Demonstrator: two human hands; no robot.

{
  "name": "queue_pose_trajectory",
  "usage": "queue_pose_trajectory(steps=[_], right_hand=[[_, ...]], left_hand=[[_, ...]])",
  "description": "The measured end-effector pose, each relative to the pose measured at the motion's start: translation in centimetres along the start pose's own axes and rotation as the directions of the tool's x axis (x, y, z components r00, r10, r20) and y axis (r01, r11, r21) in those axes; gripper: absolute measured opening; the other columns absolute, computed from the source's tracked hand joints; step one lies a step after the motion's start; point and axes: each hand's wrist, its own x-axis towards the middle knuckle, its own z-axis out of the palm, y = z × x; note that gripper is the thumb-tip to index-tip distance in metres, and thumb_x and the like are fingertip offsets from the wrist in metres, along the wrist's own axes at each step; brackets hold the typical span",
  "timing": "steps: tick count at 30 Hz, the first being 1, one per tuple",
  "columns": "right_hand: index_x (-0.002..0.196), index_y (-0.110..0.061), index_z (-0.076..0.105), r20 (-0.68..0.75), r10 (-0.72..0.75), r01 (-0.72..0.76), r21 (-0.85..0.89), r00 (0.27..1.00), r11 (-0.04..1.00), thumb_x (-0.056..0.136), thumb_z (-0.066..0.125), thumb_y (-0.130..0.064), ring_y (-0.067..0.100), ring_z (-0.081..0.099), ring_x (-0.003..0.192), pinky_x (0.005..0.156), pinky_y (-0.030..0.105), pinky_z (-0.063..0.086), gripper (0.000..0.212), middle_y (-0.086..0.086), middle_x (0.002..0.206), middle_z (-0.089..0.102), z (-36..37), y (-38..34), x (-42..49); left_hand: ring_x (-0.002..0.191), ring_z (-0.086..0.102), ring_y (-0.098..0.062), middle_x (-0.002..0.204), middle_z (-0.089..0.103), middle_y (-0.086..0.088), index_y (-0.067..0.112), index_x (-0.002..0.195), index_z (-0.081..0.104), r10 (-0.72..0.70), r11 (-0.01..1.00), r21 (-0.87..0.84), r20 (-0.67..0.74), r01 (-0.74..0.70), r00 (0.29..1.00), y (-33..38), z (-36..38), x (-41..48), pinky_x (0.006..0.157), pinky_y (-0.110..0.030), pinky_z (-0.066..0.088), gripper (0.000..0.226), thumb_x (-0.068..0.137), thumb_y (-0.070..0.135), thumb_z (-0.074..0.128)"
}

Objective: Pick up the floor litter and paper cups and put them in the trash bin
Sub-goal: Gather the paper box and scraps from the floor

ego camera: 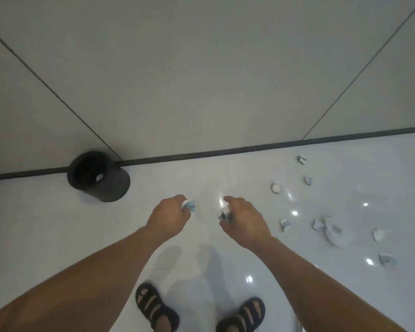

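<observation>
Hands [170, 212] [243, 216] grip crumpled paper | round dark bin [98, 176] | glossy tiles [58, 236]

readable text: none | print on crumpled litter [189, 205]: blurred

The left hand [170, 213] hides most of its scrap [190, 205]; the white speck [99, 177] inside the bin [116, 186] is unidentifiable.

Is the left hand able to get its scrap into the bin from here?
Probably yes: the bin stands open-topped by the wall, left of the left hand gripping the scrap, with only bare floor between them; a small step may help.
</observation>
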Motion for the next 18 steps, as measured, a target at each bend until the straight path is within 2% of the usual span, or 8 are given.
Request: queue_pose_trajectory(steps=[5,10,18], right_hand=[[0.143,-0.025,0.040,0.052,-0.103,0.105,-0.037,0.993,0.994,0.089,0.058,-0.041,0.019,0.050,0.120,0.094,0.028,0.042,0.059,-0.002,0.136,0.052,2.5,-11.7,4.7],[0.140,-0.029,0.042,0.126,-0.169,0.174,-0.031,0.978,0.984,0.088,0.059,-0.047,0.016,0.052,0.120,0.096,0.023,0.041,0.058,-0.006,0.137,0.052,7.2,-22.7,8.2],[0.139,-0.028,0.043,0.180,-0.240,0.253,-0.054,0.954,0.966,0.088,0.059,-0.046,0.017,0.053,0.117,0.092,0.023,0.040,0.055,-0.004,0.135,0.053,11.2,-32.1,16.2]], left_hand=[[0.085,0.059,-0.027,0.096,0.066,-0.009,0.014,0.104,0.060,-0.091,0.994,-0.072,-0.101,0.084,0.991,-8.9,-7.3,-0.5,0.067,-0.027,0.041,0.022,0.093,0.030,0.051],[0.093,0.061,-0.027,0.104,0.067,-0.010,0.014,0.109,0.060,-0.189,0.978,-0.118,-0.149,0.172,0.971,-18.3,-13.5,-1.0,0.079,-0.031,0.049,0.024,0.095,0.031,0.051],[0.099,0.061,-0.022,0.112,0.065,-0.007,0.016,0.118,0.059,-0.304,0.946,-0.169,-0.170,0.276,0.937,-28.0,-19.4,2.0,0.087,-0.029,0.049,0.028,0.096,0.031,0.051]])
